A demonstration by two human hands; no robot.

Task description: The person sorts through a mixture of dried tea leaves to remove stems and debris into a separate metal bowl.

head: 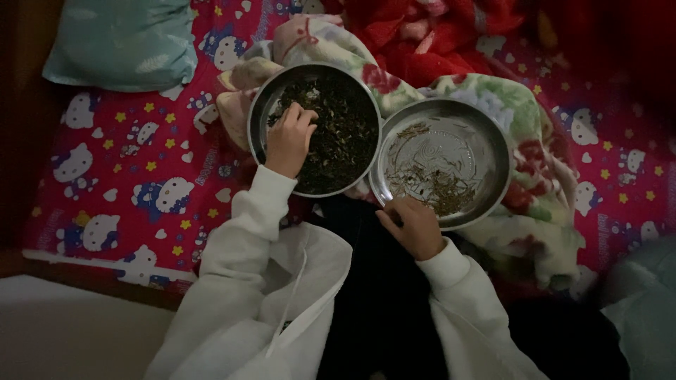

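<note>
From the camera on my head, I look straight down at two round metal pans resting on a flowered blanket [535,134] that is bunched over my lap on the bed. The pans sit side by side, rims touching or very nearly so.

My left hand [290,139] is inside the left pan [259,116], fingers curled together and pinching into the heap of dark dried leaves [341,137] that fills most of that pan (whether a bit is actually caught between the fingertips, I cannot tell in this dim light).

My right hand [415,226] rests at the near rim of the right pan [496,151], fingers bent and drawn in, touching the edge; I cannot make out anything pinched in it. This pan is mostly bare metal, with a thin scatter of pale stalks [436,188] lying towards its near side and a few more near the far side.

Both arms are in white sleeves [246,246], with dark clothing between them. Under the blanket lies a red bedsheet [141,169] printed with white cartoon cats, a pale green pillow [120,42] sits at the far left, and a red cloth [422,35] is heaped beyond the pans.
</note>
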